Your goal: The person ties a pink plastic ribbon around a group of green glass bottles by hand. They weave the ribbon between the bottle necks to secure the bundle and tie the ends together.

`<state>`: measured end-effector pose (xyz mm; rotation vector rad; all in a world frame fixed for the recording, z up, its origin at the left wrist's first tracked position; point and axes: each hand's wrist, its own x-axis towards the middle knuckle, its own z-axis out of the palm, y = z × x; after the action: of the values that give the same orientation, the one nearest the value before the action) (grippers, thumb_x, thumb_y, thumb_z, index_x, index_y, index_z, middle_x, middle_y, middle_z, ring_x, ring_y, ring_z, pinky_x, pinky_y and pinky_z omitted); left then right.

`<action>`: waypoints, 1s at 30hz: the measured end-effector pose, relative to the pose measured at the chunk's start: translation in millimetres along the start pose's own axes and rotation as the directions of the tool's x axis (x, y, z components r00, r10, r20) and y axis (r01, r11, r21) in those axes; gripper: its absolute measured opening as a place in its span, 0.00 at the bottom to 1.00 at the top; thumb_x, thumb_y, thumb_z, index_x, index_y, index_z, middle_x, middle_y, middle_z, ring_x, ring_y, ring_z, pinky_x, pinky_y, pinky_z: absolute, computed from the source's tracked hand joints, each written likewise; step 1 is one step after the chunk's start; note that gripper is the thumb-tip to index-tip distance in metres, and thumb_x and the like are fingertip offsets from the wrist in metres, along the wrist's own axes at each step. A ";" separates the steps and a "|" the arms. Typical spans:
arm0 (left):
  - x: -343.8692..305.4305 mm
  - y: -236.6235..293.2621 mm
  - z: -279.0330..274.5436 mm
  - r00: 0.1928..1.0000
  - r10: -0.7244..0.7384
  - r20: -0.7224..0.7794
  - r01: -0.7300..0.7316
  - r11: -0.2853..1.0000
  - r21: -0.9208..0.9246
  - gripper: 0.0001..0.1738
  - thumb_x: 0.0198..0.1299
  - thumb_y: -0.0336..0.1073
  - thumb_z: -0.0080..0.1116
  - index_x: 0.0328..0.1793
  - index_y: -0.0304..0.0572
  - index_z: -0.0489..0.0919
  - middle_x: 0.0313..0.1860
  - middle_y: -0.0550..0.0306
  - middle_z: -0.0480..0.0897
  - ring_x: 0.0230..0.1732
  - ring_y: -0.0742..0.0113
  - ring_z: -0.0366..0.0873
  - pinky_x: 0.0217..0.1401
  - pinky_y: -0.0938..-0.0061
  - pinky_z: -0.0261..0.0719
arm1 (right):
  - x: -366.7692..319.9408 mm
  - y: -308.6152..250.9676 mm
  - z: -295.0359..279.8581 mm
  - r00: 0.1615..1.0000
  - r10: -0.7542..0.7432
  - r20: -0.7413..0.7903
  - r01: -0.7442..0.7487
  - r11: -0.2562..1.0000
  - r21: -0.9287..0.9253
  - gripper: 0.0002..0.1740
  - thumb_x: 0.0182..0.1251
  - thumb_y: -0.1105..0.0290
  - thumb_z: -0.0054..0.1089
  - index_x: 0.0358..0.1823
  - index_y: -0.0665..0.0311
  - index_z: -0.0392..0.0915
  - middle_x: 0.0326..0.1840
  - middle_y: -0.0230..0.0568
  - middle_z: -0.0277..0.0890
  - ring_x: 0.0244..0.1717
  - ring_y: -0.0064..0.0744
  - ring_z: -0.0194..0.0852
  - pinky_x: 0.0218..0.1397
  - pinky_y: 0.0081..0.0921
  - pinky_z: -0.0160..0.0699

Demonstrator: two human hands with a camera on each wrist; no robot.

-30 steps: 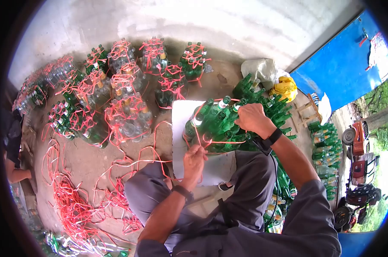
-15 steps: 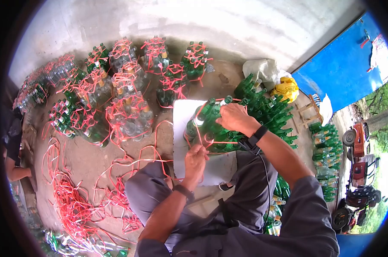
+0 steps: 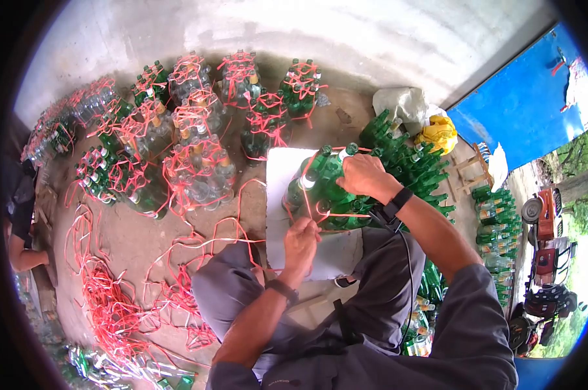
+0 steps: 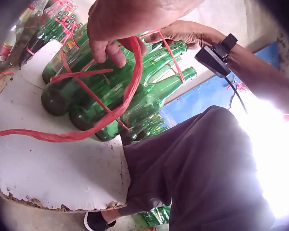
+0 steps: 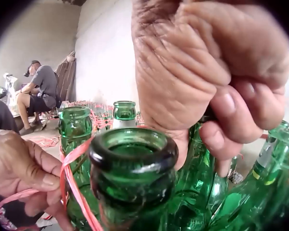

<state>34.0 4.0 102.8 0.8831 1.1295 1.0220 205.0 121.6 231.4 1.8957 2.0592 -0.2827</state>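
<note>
We had red twine (image 4: 53, 137) pinched in our left hand (image 3: 301, 246) beside green bottles (image 3: 333, 190); right hand (image 3: 367, 176) curled over them, couldn't tell its hold.

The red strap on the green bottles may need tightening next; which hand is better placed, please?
Probably the left hand: it pinches the red strap, while the right hand is at the necks of the green bottles.
</note>
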 end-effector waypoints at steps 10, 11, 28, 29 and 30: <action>0.5 -0.6 1.3 1.000 0.017 -0.003 -0.017 0.997 -0.071 0.13 0.72 0.34 0.48 0.35 0.36 0.78 0.27 0.57 0.81 0.28 0.72 0.76 0.33 0.73 0.71 | -3.4 4.4 -14.9 0.977 0.149 0.153 -0.152 0.988 0.012 0.22 0.62 0.55 0.64 0.47 0.66 0.85 0.53 0.51 0.84 0.55 0.53 0.83 0.57 0.48 0.83; 1.9 -2.5 -0.9 1.000 0.003 0.014 -0.003 1.000 -0.029 0.13 0.72 0.34 0.48 0.35 0.36 0.77 0.27 0.57 0.80 0.28 0.72 0.76 0.33 0.73 0.71 | -2.3 3.2 -16.7 0.975 0.132 0.176 -0.137 0.991 0.013 0.22 0.62 0.55 0.64 0.47 0.66 0.85 0.53 0.51 0.84 0.55 0.53 0.83 0.57 0.48 0.83; -0.6 -1.7 -2.0 1.000 0.024 0.019 -0.024 1.000 -0.011 0.16 0.74 0.35 0.47 0.33 0.35 0.75 0.27 0.55 0.80 0.28 0.71 0.76 0.32 0.71 0.71 | -7.0 12.0 -10.3 0.998 -0.011 0.063 0.010 1.000 0.017 0.19 0.57 0.55 0.69 0.39 0.65 0.86 0.46 0.50 0.85 0.50 0.53 0.84 0.53 0.47 0.82; -0.5 -0.6 -1.5 1.000 0.016 0.016 -0.016 1.000 -0.002 0.16 0.74 0.35 0.47 0.33 0.35 0.75 0.26 0.56 0.80 0.28 0.71 0.76 0.33 0.71 0.72 | -6.8 14.1 -5.9 0.999 -0.010 0.035 0.009 0.999 0.033 0.19 0.57 0.54 0.70 0.38 0.65 0.86 0.45 0.52 0.85 0.49 0.54 0.85 0.52 0.47 0.83; 1.0 1.4 -0.8 1.000 0.013 0.012 -0.013 1.000 0.005 0.16 0.74 0.35 0.47 0.33 0.35 0.75 0.26 0.56 0.79 0.28 0.70 0.76 0.33 0.72 0.72 | -7.5 15.0 -4.3 0.999 -0.009 0.031 0.008 0.999 0.032 0.19 0.57 0.54 0.70 0.38 0.65 0.86 0.45 0.52 0.85 0.49 0.54 0.85 0.52 0.47 0.83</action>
<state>33.0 5.5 103.7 0.8999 1.1182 1.0236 219.9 117.7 239.2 1.8888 2.0551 -0.3469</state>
